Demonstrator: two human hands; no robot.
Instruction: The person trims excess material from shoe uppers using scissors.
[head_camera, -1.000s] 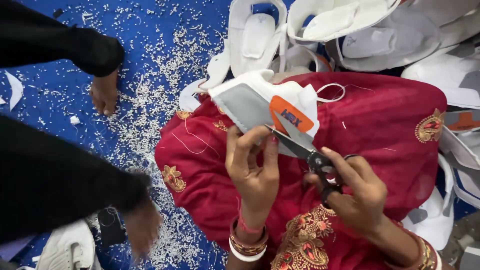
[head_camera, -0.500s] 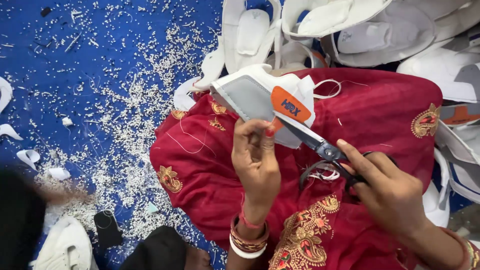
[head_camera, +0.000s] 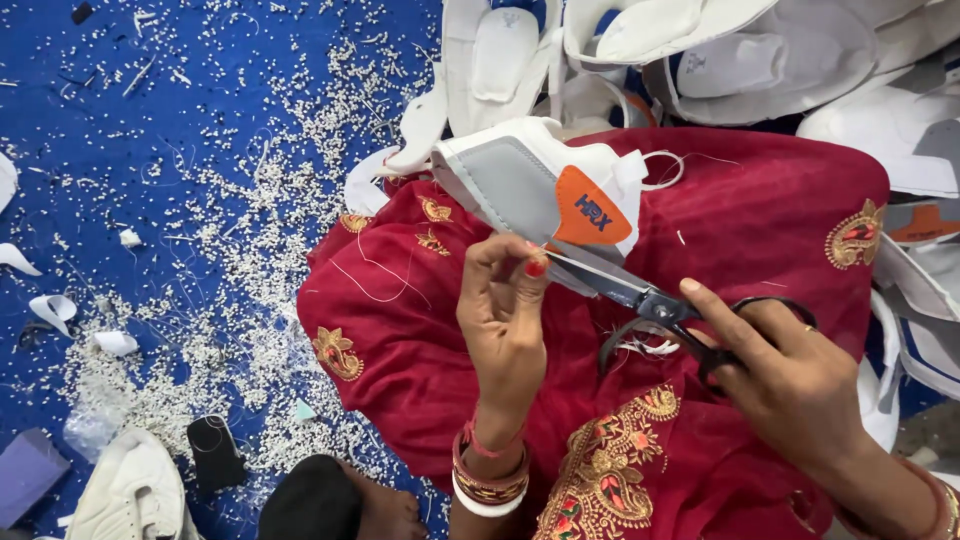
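Countless white scraps (head_camera: 200, 300) speckle the blue floor (head_camera: 90, 120), thickest along its left half, where curled white offcuts (head_camera: 55, 308) lie near the left edge and a white shoe (head_camera: 130, 492) sits at the bottom-left corner, partly cut off by the frame. Just right of it a small black object (head_camera: 215, 452) rests on the floor; its kind is hard to make out. A bare foot (head_camera: 385, 512) beside a dark rounded shape shows at the bottom edge. Centre frame, the left hand (head_camera: 503, 320), bangles at the wrist, rises from a red embroidered cloth (head_camera: 760, 210) spread over the lap, its fingers curled and pinched together on the lower edge of a white and grey shoe upper (head_camera: 540, 185) bearing an orange patch. The upper is held above the cloth, tilted, at the middle of the scene. To the right, the right hand (head_camera: 790, 375) is closed through the black loops of a pair of scissors (head_camera: 640, 295), whose blades are parted only slightly and meet the upper's lower edge just beside the left thumb. The blade tips are hidden behind the left fingers. A heap of white shoe uppers (head_camera: 700, 50) fills the top-right corner, running out of frame.
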